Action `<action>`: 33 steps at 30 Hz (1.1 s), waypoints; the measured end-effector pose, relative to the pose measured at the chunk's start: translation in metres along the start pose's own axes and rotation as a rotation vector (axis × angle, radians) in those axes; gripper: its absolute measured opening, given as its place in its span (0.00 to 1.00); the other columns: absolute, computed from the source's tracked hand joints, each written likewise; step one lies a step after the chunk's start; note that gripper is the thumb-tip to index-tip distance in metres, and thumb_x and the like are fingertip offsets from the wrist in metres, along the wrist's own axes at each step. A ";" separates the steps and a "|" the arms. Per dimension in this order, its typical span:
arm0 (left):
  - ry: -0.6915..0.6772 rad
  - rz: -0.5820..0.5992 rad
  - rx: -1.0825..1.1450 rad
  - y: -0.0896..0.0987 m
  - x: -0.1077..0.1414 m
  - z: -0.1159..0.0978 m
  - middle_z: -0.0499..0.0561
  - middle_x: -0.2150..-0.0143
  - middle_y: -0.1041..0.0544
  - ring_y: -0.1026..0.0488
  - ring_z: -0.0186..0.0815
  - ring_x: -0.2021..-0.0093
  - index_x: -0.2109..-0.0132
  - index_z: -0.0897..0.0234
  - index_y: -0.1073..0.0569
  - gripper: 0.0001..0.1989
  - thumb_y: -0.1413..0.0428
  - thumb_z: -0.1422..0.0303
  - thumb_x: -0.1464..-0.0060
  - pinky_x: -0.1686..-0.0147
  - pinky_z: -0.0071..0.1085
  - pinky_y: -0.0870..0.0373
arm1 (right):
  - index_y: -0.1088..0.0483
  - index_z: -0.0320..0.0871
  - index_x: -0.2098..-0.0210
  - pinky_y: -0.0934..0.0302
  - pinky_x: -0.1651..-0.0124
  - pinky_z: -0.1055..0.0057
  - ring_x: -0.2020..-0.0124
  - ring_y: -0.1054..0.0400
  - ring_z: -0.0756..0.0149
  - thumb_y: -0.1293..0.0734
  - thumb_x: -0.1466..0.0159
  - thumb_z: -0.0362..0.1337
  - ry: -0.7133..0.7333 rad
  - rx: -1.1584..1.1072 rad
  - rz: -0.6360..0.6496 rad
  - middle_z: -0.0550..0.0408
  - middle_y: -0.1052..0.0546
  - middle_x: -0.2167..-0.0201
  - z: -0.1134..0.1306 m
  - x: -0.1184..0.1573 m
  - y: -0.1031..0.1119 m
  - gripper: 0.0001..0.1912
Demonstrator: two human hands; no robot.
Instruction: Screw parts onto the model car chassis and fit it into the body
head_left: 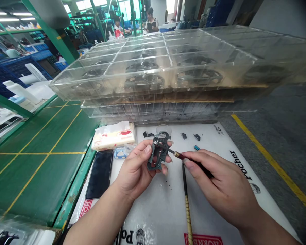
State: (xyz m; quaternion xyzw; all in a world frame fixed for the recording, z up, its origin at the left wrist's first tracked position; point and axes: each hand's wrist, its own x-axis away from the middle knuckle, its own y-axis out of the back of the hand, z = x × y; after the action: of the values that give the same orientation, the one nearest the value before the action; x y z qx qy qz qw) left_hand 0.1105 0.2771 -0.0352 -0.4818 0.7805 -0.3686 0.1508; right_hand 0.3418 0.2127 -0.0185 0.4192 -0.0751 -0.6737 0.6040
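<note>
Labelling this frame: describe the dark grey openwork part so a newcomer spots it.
Start at the stacked clear plastic trays; nearer the camera is a white-covered worktop. Over it, the bare left hand holds the dark grey openwork part. Unlike the small loose dark pieces beyond, it's larger and held.

Two foreground hands (136,166) (221,182), one held part (164,153) (one tissue pack (114,139))

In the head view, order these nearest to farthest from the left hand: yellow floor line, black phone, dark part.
1. Dark part: in the left hand.
2. Black phone: left of that hand.
3. Yellow floor line: far right, past the right hand.
</note>
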 end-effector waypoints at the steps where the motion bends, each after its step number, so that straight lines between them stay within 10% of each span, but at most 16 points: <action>1: 0.000 -0.001 -0.001 0.000 0.000 0.000 0.64 0.35 0.12 0.11 0.40 0.54 0.46 0.65 0.15 0.16 0.25 0.60 0.32 0.62 0.31 0.12 | 0.16 0.49 0.44 0.18 0.51 0.71 0.53 0.12 0.62 0.30 0.17 0.36 0.000 0.000 -0.001 0.56 0.10 0.52 0.000 0.000 0.000 0.10; 33: -0.139 0.038 -0.171 -0.006 0.002 0.003 0.67 0.32 0.14 0.13 0.43 0.54 0.40 0.59 0.09 0.16 0.28 0.59 0.29 0.61 0.32 0.13 | 0.14 0.49 0.45 0.15 0.47 0.65 0.57 0.10 0.58 0.27 0.20 0.34 0.046 0.038 -0.042 0.55 0.08 0.53 0.002 0.002 0.003 0.09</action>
State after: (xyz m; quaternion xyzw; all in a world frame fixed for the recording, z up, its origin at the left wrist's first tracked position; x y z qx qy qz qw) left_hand 0.1148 0.2721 -0.0322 -0.5026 0.8057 -0.2635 0.1698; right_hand 0.3427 0.2098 -0.0163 0.4474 -0.0652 -0.6749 0.5831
